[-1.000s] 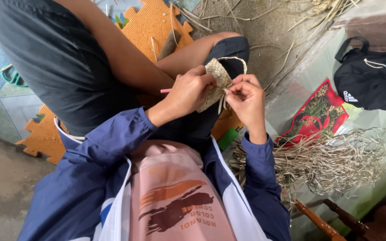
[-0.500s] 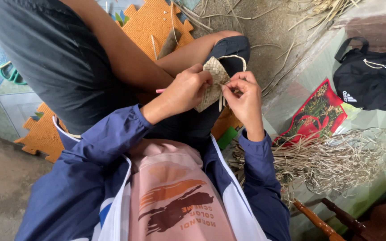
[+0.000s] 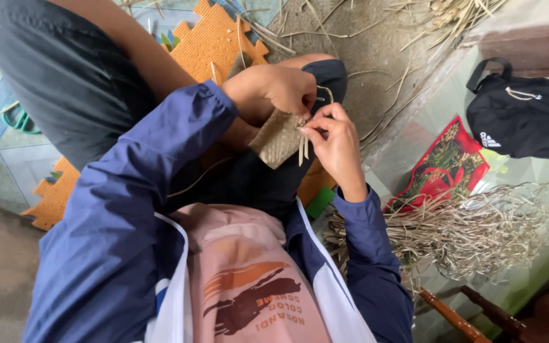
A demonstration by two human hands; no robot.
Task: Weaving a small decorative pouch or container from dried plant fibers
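**Thin weave, light grip**

Down on the floor (image 3: 376, 70) we see grey concrete strewn with dry straw, an orange foam mat (image 3: 214, 38) with jigsaw edges, and a tangled heap of pale dried strips (image 3: 465, 232) to our right. Over our lap sits the woven piece (image 3: 277, 136), a small tan patch of plaited strips with loose ends trailing off its right edge. Our left hand (image 3: 281, 89) is clenched over its upper edge, thumb side pressing the weave. Our right hand (image 3: 335, 143) pinches the loose strands (image 3: 303, 147) between fingertips, right at the piece's edge.

We judge this thing feather-light and flexible, flat like stiff cloth, yet dry and likely brittle: a sharp fold could crack a strip. Best held where the weave is tight, near the finished edge, with free ends taken close to their root so they do not slip or split. A black bag (image 3: 525, 117) and a red patterned pouch (image 3: 443, 168) lie well apart on the right.
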